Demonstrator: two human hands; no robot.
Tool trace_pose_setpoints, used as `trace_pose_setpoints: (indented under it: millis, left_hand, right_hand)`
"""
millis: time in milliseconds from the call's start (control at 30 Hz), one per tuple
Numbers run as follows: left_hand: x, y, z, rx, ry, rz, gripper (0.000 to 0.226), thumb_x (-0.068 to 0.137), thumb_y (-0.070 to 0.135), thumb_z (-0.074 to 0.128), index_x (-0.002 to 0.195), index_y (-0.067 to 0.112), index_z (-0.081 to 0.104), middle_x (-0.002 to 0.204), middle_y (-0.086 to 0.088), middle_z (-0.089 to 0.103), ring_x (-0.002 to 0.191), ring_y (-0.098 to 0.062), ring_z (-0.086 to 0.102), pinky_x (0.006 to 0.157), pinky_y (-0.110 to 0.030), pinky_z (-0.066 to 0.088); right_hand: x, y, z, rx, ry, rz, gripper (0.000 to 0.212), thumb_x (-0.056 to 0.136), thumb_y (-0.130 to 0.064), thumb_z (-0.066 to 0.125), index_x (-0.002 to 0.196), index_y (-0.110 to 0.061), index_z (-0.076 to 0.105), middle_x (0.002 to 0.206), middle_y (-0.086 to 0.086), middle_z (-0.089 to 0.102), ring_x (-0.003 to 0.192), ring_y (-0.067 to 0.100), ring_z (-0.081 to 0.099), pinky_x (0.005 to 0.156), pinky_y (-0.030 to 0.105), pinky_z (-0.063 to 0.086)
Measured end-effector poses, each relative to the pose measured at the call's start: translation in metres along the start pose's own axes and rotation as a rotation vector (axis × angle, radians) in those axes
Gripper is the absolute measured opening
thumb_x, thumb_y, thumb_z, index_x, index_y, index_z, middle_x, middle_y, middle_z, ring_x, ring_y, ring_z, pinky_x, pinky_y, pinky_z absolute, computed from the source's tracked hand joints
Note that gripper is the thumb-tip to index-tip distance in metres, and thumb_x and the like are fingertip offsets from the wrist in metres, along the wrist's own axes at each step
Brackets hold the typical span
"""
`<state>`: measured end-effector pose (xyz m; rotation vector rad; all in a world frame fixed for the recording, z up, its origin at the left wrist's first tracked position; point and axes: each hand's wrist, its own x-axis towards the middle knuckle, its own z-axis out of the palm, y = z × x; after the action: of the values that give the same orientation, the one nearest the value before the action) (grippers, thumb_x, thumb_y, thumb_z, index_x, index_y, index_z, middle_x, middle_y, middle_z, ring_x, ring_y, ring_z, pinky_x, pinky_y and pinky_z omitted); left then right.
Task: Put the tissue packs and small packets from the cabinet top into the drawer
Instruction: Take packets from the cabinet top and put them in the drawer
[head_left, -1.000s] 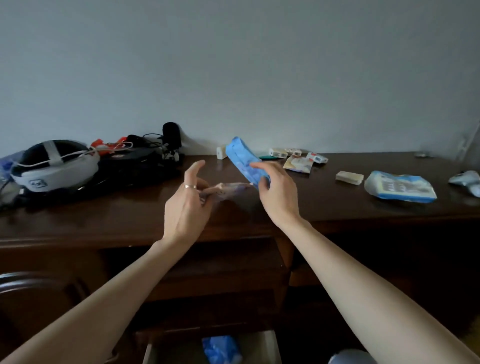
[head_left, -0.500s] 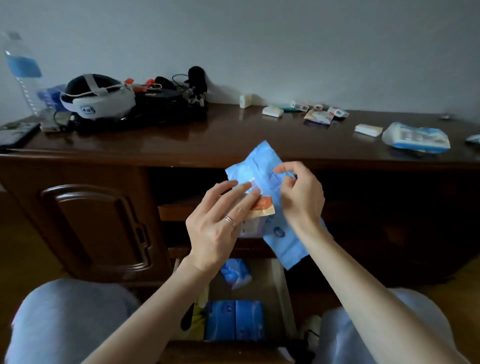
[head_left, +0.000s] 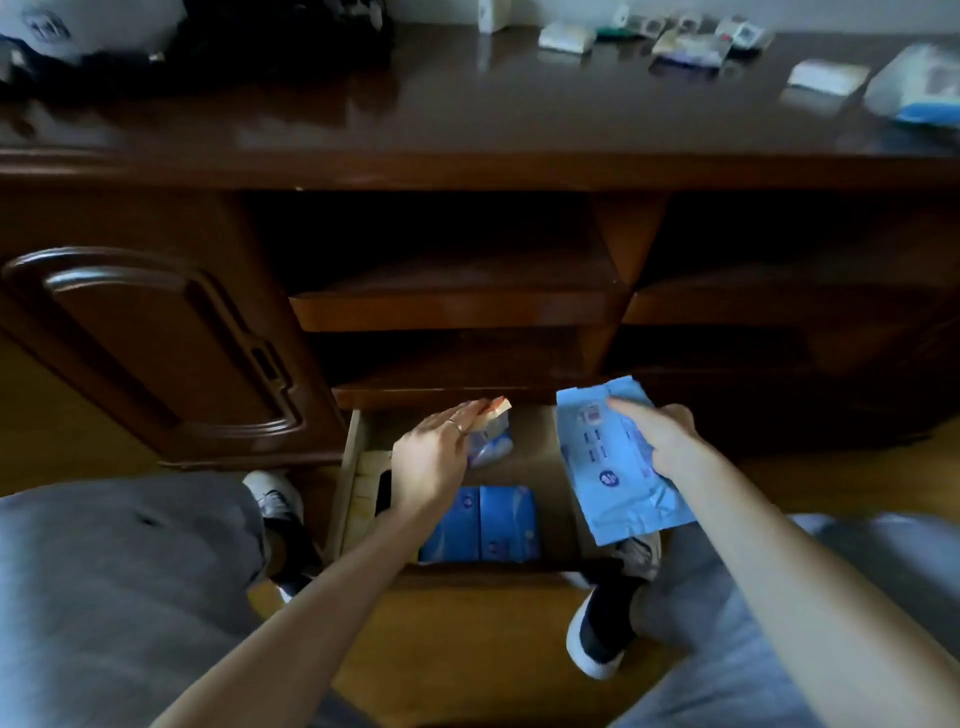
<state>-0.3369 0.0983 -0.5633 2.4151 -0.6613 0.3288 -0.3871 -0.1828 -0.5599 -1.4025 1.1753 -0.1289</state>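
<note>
My right hand (head_left: 657, 441) grips a flat light-blue tissue pack (head_left: 613, 467) over the right side of the open drawer (head_left: 349, 467). My left hand (head_left: 434, 457) holds a small orange-and-white packet (head_left: 496, 410) at its fingertips above the back of the drawer. Inside lie two dark-blue tissue packs (head_left: 480, 525) side by side and a crumpled bluish pack (head_left: 491, 444) behind them. On the cabinet top (head_left: 467, 119) several small packets (head_left: 685, 44) and a large white-and-blue tissue pack (head_left: 919, 88) lie at the right.
A white-and-black headset (head_left: 62, 26) and dark cables sit at the top's left end. A closed cabinet door (head_left: 156, 338) is left of the drawer, open shelves (head_left: 457, 291) above it. My knees and shoes (head_left: 597, 639) flank the drawer.
Both hands dropped from in front of the cabinet top down to the open drawer, carrying the blue pack and the small packet, and moved apart. The view tilted downward.
</note>
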Motion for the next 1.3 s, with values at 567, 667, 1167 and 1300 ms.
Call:
trace_pose_setpoints:
  millis: [567,667,1167,1300]
  left_hand:
    - [-0.048,-0.001,0.209,-0.019,-0.696,0.323,0.046,0.090,-0.004,0.059,0.130,0.016,0.069,0.147,-0.013,0.055,0.142,-0.034,0.043,0.119,-0.048,0.031]
    - [-0.054,-0.004,0.220,0.087,-0.980,0.352,0.047,0.099,0.006,0.048,0.145,0.018,0.057,0.164,-0.007,0.032,0.155,-0.024,0.016,0.124,-0.043,0.015]
    - [-0.014,-0.027,0.222,0.120,-0.829,-0.048,0.053,0.098,0.042,0.058,0.143,0.015,0.053,0.143,-0.010,0.056,0.135,-0.029,0.047,0.113,-0.045,0.035]
    - [-0.011,-0.020,0.193,-0.514,-0.666,-0.273,0.049,0.092,0.059,0.061,0.134,0.032,0.062,0.135,0.007,0.064,0.129,-0.015,0.057,0.104,-0.034,0.049]
  right_hand:
    - [0.085,0.082,-0.043,0.056,0.265,-0.042,0.014,0.092,-0.028,0.074,0.082,-0.021,0.068,0.081,-0.001,0.071,0.078,0.023,0.071,0.069,0.037,0.057]
    - [0.083,0.078,-0.047,0.066,0.199,-0.099,0.018,0.091,-0.033,0.074,0.083,-0.018,0.068,0.087,0.000,0.076,0.081,0.021,0.075,0.071,0.040,0.061]
    - [0.073,0.087,-0.027,-0.097,0.058,-0.197,0.013,0.095,-0.034,0.069,0.091,-0.021,0.069,0.094,-0.004,0.076,0.085,0.014,0.075,0.073,0.037,0.062]
    - [0.061,0.086,0.000,-0.196,-0.032,-0.255,0.015,0.092,-0.034,0.069,0.093,-0.019,0.073,0.093,-0.001,0.077,0.088,0.018,0.075,0.074,0.041,0.061]
